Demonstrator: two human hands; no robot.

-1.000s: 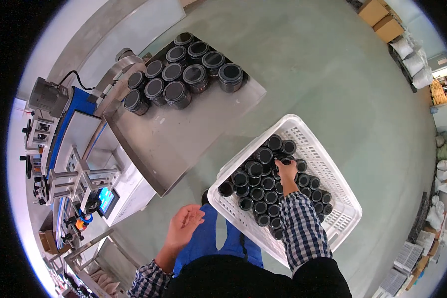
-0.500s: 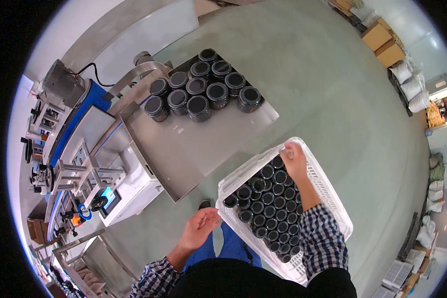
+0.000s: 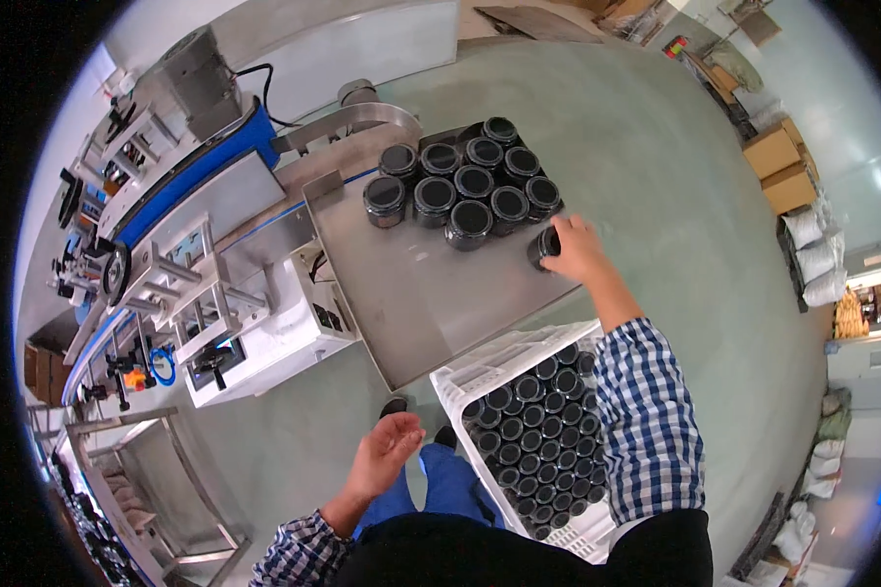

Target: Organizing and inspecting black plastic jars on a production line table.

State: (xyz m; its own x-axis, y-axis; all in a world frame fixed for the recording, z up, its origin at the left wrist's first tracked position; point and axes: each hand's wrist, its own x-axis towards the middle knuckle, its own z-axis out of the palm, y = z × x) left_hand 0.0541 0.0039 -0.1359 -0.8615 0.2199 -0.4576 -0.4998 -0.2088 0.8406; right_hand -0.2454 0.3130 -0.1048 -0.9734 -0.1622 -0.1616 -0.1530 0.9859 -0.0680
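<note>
My right hand (image 3: 578, 248) has its fingers and thumb around a dark jar with a black lid (image 3: 545, 249), at the right edge of a metal tray (image 3: 411, 303). Whether that jar rests on the tray or is lifted I cannot tell. Just beyond it, several more black-lidded jars (image 3: 472, 223) stand grouped on the tray's far part. Low in front of my body, my left hand (image 3: 387, 455) is empty, its fingers loosely bent and apart. A white plastic crate (image 3: 457, 416) by my legs holds many upright black-lidded jars (image 3: 532, 440), partly hidden by my right sleeve.
On the left stands a machine with a blue-sided conveyor (image 3: 196, 176), handwheels and a white cabinet (image 3: 274, 342). A metal-framed stand (image 3: 157, 489) is at the lower left. Cardboard boxes (image 3: 783, 161) and white sacks (image 3: 817, 249) line the far right wall.
My right hand has gone from the crate's far corner up to the tray and closed on the jar standing apart there. The view has turned; my left hand stays low in front.
</note>
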